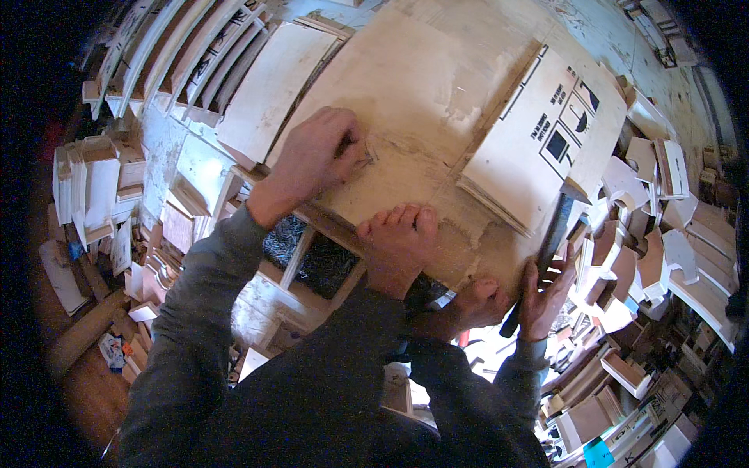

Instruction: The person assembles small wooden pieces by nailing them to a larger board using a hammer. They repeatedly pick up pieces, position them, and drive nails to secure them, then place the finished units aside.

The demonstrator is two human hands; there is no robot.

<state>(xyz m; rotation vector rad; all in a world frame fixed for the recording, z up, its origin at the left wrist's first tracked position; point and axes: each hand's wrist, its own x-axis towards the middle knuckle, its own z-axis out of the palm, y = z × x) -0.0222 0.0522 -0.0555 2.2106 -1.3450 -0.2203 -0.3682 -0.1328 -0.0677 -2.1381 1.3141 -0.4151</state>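
My left hand (316,160) is closed in a pinch over a worn wooden work surface (409,86). Something thin and small shows at its fingertips, too indistinct to name. On the right, my right hand (544,300) is at the dark handle of a hammer (557,226), fingers curled beside it and partly in shadow. The hammer's head end lies by the edge of a stack of printed plywood panels (538,148). My bare feet rest on the near part of the surface, one foot (399,246) between the hands, the other (477,303) beside my right hand.
Open compartments below the near edge hold many thin dark metal pieces like nails (328,261). Plain panels (273,78) lean at the left, beside a row of curved wooden parts (183,54). Cut wooden pieces (624,257) crowd the right side; more stacked pieces (94,187) stand far left.
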